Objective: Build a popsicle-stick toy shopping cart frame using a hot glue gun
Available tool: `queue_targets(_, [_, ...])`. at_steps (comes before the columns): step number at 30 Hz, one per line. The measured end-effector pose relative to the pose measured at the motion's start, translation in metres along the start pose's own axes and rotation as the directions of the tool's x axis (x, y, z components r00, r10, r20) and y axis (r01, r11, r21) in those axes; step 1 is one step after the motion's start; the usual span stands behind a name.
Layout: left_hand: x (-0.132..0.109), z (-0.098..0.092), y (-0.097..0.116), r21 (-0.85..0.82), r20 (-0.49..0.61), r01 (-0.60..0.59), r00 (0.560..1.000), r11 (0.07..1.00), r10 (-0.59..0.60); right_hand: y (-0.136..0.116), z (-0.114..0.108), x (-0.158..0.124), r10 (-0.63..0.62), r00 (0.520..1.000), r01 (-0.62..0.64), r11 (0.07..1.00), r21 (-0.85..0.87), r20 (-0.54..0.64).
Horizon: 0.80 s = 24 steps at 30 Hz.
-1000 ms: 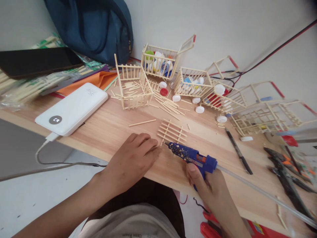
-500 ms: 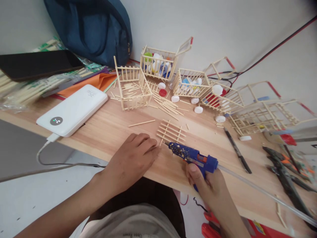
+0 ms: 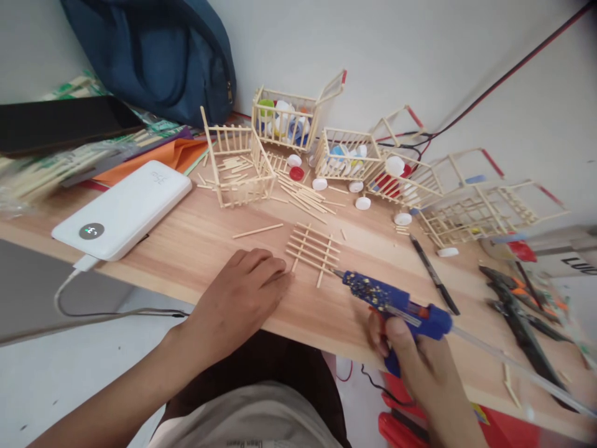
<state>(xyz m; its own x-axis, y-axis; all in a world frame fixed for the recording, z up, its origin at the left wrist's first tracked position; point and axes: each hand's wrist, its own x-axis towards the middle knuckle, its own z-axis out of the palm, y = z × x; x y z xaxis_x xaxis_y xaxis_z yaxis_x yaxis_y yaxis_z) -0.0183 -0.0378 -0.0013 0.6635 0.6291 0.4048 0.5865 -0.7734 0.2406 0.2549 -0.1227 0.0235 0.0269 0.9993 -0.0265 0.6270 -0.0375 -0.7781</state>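
Observation:
In my right hand (image 3: 420,348) is a blue hot glue gun (image 3: 396,302), its body speckled with dark and gold bits. Its nozzle meets the lower part of a small grid of thin wooden sticks (image 3: 313,249), close to the right-hand crosspiece. The grid lies flat on the table, several sticks laid across two crosspieces. My left hand (image 3: 247,286) rests at the table's front, fingers bent and together, their tips pinching the lower end of the grid's left crosspiece. The fingertips are partly hidden. A clear glue stick (image 3: 504,361) extends from the gun's back.
Behind the grid stand an open stick frame (image 3: 245,193), loose sticks (image 3: 305,198) and several miniature stick carts (image 3: 347,155) with bottle-cap wheels. A white power bank (image 3: 124,211) sits left, a blue bag (image 3: 163,62) behind it. A pen (image 3: 433,274) and pliers (image 3: 522,323) lie right.
The glue gun has moved right along the grid, its nozzle going from the left crosspiece to the right one. My left hand stays by the grid. The whole view has shifted slightly.

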Motion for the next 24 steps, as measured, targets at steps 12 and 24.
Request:
queue_targets(12, [0.0,0.002,-0.001,-0.012,-0.02,-0.001,1.0,1.0,0.001,-0.009,0.007,0.0,-0.042,0.996,0.022,0.968,-0.251,-0.073])
queue_targets(24, [0.0,0.001,0.0,-0.009,-0.012,-0.001,1.0,1.0,0.001,-0.008,0.008,-0.001,-0.046,0.994,0.017,0.957,-0.288,-0.094])
